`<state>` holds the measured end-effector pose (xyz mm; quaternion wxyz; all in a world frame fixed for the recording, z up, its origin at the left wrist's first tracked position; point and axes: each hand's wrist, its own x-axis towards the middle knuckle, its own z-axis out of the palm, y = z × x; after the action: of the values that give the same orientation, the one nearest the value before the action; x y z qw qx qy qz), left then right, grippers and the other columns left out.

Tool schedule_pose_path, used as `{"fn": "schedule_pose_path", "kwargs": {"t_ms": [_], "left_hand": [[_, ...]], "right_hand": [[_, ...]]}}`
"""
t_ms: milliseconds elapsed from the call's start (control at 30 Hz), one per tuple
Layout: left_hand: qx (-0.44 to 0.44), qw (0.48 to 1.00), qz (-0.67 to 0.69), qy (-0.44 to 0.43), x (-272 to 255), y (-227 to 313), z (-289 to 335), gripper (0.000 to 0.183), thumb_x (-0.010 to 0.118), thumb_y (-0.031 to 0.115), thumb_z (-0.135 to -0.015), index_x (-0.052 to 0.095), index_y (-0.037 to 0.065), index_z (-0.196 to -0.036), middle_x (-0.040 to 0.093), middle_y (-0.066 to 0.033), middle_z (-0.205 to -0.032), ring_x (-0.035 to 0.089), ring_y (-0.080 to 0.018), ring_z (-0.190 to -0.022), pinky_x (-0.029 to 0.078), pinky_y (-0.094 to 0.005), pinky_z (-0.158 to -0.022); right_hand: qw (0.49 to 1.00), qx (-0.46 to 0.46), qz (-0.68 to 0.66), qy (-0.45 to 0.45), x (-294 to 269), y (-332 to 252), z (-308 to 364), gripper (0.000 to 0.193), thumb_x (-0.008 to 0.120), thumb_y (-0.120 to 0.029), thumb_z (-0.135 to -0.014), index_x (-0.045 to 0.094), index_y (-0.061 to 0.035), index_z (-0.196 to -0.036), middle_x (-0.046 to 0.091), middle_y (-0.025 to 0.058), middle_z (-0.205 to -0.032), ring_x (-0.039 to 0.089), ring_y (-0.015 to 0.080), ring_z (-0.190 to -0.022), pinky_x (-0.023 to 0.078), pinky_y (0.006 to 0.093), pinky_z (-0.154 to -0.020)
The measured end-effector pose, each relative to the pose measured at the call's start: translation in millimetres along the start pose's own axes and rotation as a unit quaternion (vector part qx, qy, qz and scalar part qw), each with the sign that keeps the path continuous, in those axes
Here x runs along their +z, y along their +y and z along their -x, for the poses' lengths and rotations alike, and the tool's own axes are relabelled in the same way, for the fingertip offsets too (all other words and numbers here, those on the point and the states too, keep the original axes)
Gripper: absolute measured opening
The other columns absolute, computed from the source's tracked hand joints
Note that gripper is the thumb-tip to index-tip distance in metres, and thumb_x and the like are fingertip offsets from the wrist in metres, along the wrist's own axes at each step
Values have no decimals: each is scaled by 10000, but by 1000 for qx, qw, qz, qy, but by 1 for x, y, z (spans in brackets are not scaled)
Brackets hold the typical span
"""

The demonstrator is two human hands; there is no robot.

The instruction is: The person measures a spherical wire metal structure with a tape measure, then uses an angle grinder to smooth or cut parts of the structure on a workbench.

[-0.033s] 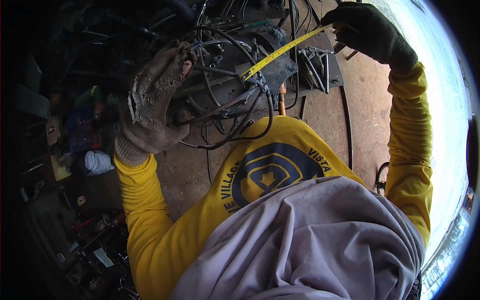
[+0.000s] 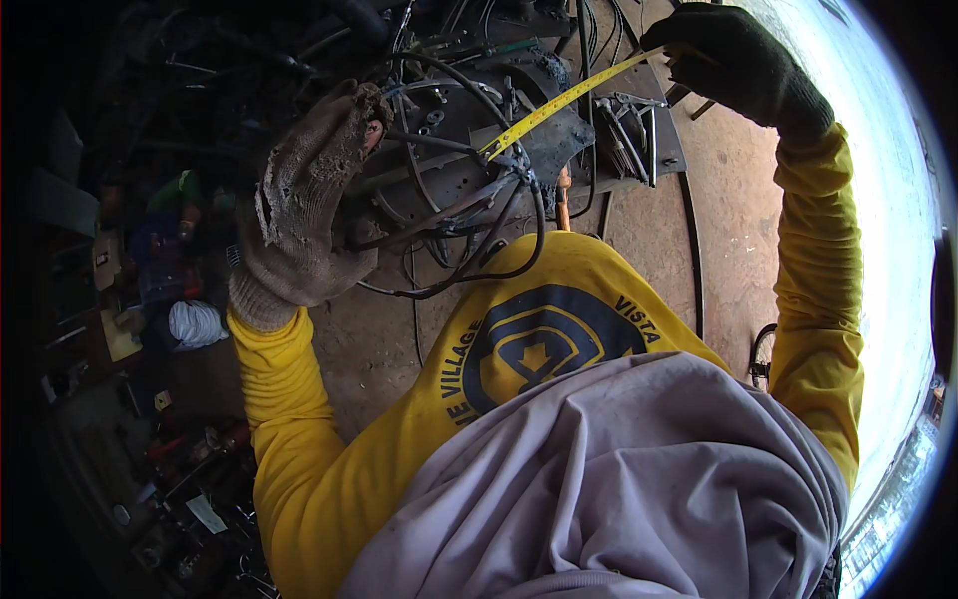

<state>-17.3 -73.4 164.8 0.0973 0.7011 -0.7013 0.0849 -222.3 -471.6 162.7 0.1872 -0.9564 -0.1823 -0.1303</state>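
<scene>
My left hand (image 2: pixel 314 200), in a worn, dirty knit glove torn at a fingertip, grips the left side of a dark frame of bent metal rods (image 2: pixel 469 275). The rods curve into rings and meet at a joint on the right. A yellow tape measure (image 2: pixel 559 103) stretches straight from near that joint up to my right hand (image 2: pixel 743 65). That hand, in a dark glove, is closed around the tape's far end; the fingers hide whatever case is there. The tape's lower end lies at the rods near the joint.
Behind the frame is a dark metal worktable (image 2: pixel 639 165) with several metal pieces (image 2: pixel 629 130) on it. An orange rod (image 2: pixel 564 195) stands by its near edge. A white bundle (image 2: pixel 197 324) and clutter lie left. A person in green and blue (image 2: pixel 165 235) is in the dim background.
In the dim background at left, the person in green and blue has shifted slightly. My hands, the tape measure and the rod frame have stayed in place.
</scene>
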Motion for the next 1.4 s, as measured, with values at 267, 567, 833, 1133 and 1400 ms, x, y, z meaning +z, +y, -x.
{"fn": "schedule_pose_path", "kwargs": {"t_ms": [267, 567, 833, 1133, 1400], "left_hand": [[0, 1000, 20, 5, 0, 1, -2, 878, 690, 45, -644, 453, 31, -1489, 472, -240, -1492, 503, -450, -1314, 455, -498, -1069], [-13, 1000, 1, -11, -1, 0, 2, 834, 681, 65, -674, 461, 13, -1477, 486, -246, -1474, 505, -457, -1314, 449, -501, -1082], [-16, 1000, -15, 1, 4, -1, 11, 759, 696, 139, -752, 470, -4, -1463, 502, -232, -1464, 503, -442, -1329, 444, -501, -1095], [-23, 998, -54, -21, 3, 0, 13, 752, 685, 147, -771, 462, 7, -1475, 496, -220, -1477, 502, -441, -1329, 435, -500, -1102], [-29, 998, -57, -26, 2, 1, 14, 780, 691, 114, -742, 456, 5, -1478, 494, -221, -1481, 495, -439, -1341, 433, -494, -1109]], "right_hand": [[1000, -6, -13, 1, -2, 4, -7, 223, 737, -115, -890, 747, -26, -1094, 743, 153, -920, 722, 291, -808, 593, 379, -747], [1000, -6, -25, -8, -1, 11, -12, 215, 732, -126, -894, 743, -27, -1084, 740, 160, -926, 725, 299, -819, 595, 387, -754], [1000, -21, 4, -7, 4, 17, -17, 232, 739, -158, -893, 742, -32, -1088, 739, 166, -946, 723, 322, -857, 593, 402, -774], [1000, -13, 0, -4, 5, 18, -17, 235, 748, -168, -890, 742, -29, -1078, 738, 167, -940, 721, 327, -850, 589, 408, -758], [999, -26, -29, 9, 10, 21, -16, 239, 750, -155, -880, 740, -19, -1077, 733, 169, -913, 720, 317, -817, 588, 395, -733]]}}
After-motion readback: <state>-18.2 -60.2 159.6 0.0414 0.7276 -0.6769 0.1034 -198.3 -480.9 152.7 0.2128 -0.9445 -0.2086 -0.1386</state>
